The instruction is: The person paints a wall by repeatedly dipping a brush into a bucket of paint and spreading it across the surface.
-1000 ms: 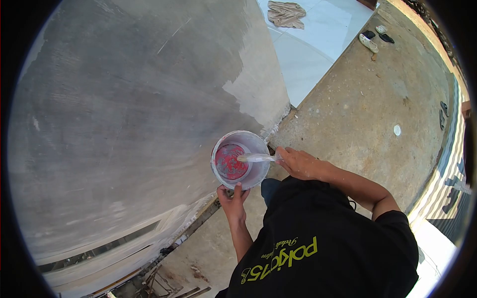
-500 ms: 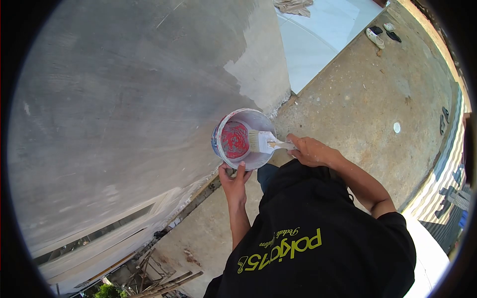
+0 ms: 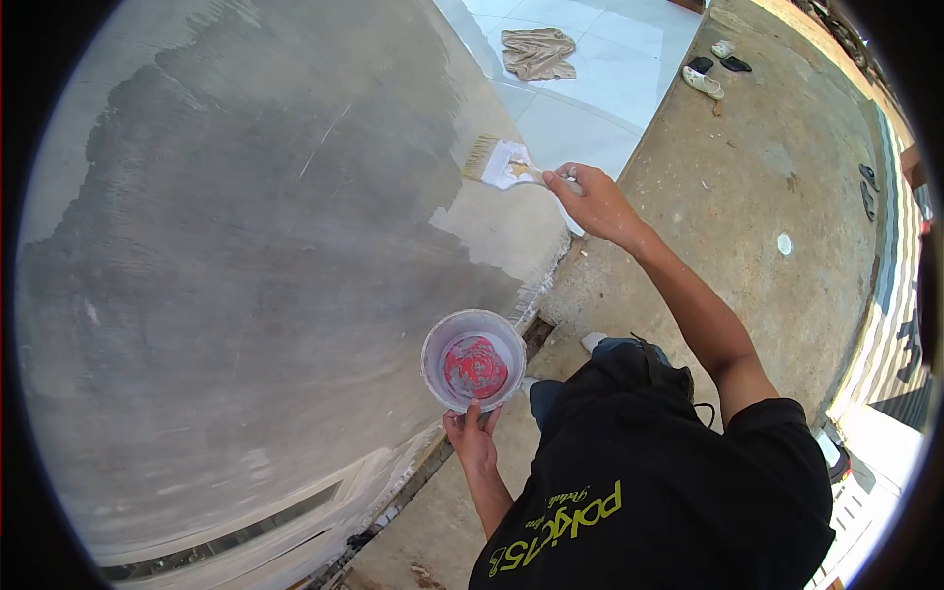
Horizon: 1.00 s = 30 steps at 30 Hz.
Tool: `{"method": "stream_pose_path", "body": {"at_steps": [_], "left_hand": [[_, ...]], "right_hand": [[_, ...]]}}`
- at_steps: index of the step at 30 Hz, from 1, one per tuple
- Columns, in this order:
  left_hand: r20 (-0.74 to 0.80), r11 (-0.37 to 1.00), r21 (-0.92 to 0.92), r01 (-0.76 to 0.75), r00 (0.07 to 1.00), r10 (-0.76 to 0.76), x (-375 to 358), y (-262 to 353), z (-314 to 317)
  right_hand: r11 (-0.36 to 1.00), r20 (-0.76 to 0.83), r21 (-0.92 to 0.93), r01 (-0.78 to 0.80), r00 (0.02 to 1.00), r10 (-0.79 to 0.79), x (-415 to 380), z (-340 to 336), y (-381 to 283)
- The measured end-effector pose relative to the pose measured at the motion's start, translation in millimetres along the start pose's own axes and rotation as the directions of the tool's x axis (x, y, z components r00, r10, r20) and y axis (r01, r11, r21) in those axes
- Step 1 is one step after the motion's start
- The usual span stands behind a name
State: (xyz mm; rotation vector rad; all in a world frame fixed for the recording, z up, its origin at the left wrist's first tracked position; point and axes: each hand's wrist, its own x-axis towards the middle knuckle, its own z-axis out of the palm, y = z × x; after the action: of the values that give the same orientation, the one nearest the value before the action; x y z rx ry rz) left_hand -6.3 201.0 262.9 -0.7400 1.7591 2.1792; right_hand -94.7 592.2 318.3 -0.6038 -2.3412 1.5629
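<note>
My right hand (image 3: 592, 202) is closed round the handle of a wide brush (image 3: 505, 164), whose pale bristles point left at the grey wall (image 3: 246, 226). Whether the bristles touch the wall, I cannot tell. My left hand (image 3: 474, 438) grips the near rim of a round bucket (image 3: 434, 366), thumb over the edge and fingers outside. Inside the bucket, at the bottom, red and grey patches show. The wall is dark grey over much of its surface, with lighter areas near the brush and at the upper left.
A crumpled beige cloth (image 3: 538, 53) lies on white floor tiles (image 3: 580, 123). Shoes (image 3: 702, 84) and sandals (image 3: 867, 191) rest on the concrete floor (image 3: 688, 265). A white round spot (image 3: 784, 243) marks the concrete. Below the wall runs a narrow edge.
My right hand has lifted the brush out of the bucket and moved it up to the wall. The bucket and my left hand sit lower in the view, which has also shifted.
</note>
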Motion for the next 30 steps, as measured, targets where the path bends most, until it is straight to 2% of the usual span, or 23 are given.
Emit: {"method": "stream_pose_path", "body": {"at_steps": [1, 6, 9, 12, 14, 16, 19, 22, 30], "left_hand": [[-0.016, 1.0, 0.007, -0.005, 1.0, 0.005, -2.4, 1.8, -0.3], [-0.05, 1.0, 0.006, -0.012, 0.999, 0.012, -1.0, 0.3, -13.5], [-0.061, 1.0, 0.001, -0.016, 0.998, 0.016, -1.4, -1.5, -19.7], [-0.067, 1.0, -0.007, 0.001, 0.998, -0.001, 0.9, -2.8, -22.9], [-0.082, 1.0, -0.005, 0.021, 0.996, -0.021, 0.7, -4.6, -23.4], [-0.104, 0.999, 0.01, 0.031, 0.994, -0.03, 0.9, -4.7, -22.5], [-0.087, 0.999, 0.003, 0.048, 0.995, -0.048, 6.2, -9.9, -27.8], [-0.063, 0.999, -0.01, 0.049, 0.997, -0.049, 7.4, -11.8, -27.8], [-0.062, 0.999, -0.044, 0.028, 0.998, -0.031, 6.5, -18.7, -19.1]], "right_hand": [[0.997, -0.057, 0.054, 0.047, 0.997, -0.044, 12.0, -5.6, -9.3], [0.961, -0.241, 0.255, 0.108, 0.97, -0.045, 47.0, -27.6, -66.3], [0.956, -0.218, 0.274, 0.104, 0.975, -0.043, 70.2, -15.7, -56.2], [0.977, -0.261, 0.163, 0.135, 0.961, -0.089, 73.1, 7.4, -12.4], [0.983, -0.226, 0.184, -0.001, 0.973, 0.043, 69.2, 23.1, 30.3], [0.984, -0.149, 0.102, -0.148, 0.975, 0.162, 57.7, 27.9, 64.2], [0.958, -0.143, -0.049, -0.283, 0.951, 0.273, 54.3, 36.3, 96.4], [0.973, -0.119, -0.005, -0.23, 0.966, 0.228, 60.8, 25.2, 71.6], [0.996, -0.137, -0.076, 0.044, 0.989, -0.054, 60.0, -65.1, -91.4]]}}
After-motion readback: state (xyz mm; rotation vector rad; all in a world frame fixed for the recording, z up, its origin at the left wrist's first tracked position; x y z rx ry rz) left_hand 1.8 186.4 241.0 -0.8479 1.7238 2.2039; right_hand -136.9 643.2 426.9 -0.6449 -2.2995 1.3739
